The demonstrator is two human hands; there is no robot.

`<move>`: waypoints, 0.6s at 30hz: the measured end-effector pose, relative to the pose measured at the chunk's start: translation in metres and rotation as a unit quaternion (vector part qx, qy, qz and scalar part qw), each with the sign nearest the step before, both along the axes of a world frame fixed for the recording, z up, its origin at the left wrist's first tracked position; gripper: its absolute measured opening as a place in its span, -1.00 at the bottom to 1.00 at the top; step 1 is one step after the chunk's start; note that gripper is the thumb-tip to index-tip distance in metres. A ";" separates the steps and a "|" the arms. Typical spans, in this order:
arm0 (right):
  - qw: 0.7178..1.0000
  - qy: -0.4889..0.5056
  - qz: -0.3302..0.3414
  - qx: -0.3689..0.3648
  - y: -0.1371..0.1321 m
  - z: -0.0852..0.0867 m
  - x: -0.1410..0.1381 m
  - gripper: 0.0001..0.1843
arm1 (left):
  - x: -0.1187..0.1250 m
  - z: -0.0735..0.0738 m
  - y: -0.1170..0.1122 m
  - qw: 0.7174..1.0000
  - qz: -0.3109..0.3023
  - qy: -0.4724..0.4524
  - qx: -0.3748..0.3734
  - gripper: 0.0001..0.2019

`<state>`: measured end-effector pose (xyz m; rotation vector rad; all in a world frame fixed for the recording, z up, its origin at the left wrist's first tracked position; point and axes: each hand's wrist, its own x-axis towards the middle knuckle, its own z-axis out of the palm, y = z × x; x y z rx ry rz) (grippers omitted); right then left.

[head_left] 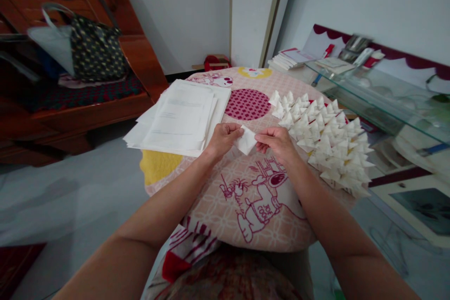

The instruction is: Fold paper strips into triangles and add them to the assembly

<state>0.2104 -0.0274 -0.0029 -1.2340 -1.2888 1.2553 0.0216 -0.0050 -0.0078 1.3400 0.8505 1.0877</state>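
We count two bare hands above one rounded table, and between them one small piece of white paper (247,141), folded flat into a squarish shape with a corner turned toward us. The left hand (224,141) has its thumb and fingers closed on the left side of this piece; the right hand (276,143) pinches its right corner between thumb and fingertips, the other fingers curled in beneath. The piece is just above the middle of the tabletop.

One pile of loose white sheets (176,117) lies on the left, thin and smooth, its edges uneven, with faint print on the top sheet. On the right stand many pointed paper pieces (326,154), crisp and sharply creased, set close together; they overlap too much for us to count.

Beneath them all we see one pink tablecloth (211,215) with a pale lattice pattern, one purple dotted circle (248,104), two yellow patches and line-drawn cartoon figures. Striped fabric (192,247) with a red patch hangs at the near edge.

On the far left, one glossy carved wooden bench (144,63) bears two bags: a dark spotted fabric bag (94,49) and a pale, smooth bag (56,47). On the right there is a clear glass shelf (379,96) with a straight edge.
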 end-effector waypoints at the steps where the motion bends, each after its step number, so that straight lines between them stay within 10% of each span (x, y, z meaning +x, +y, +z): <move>1: 1.000 0.004 -0.002 0.000 0.000 0.000 0.000 -0.70 | 0.000 0.000 0.000 1.000 -0.004 -0.006 -0.004 -0.69; 18: 0.995 -0.063 0.026 0.077 0.006 -0.003 0.003 -0.75 | -0.002 0.003 0.000 0.994 -0.025 0.084 0.072 -0.73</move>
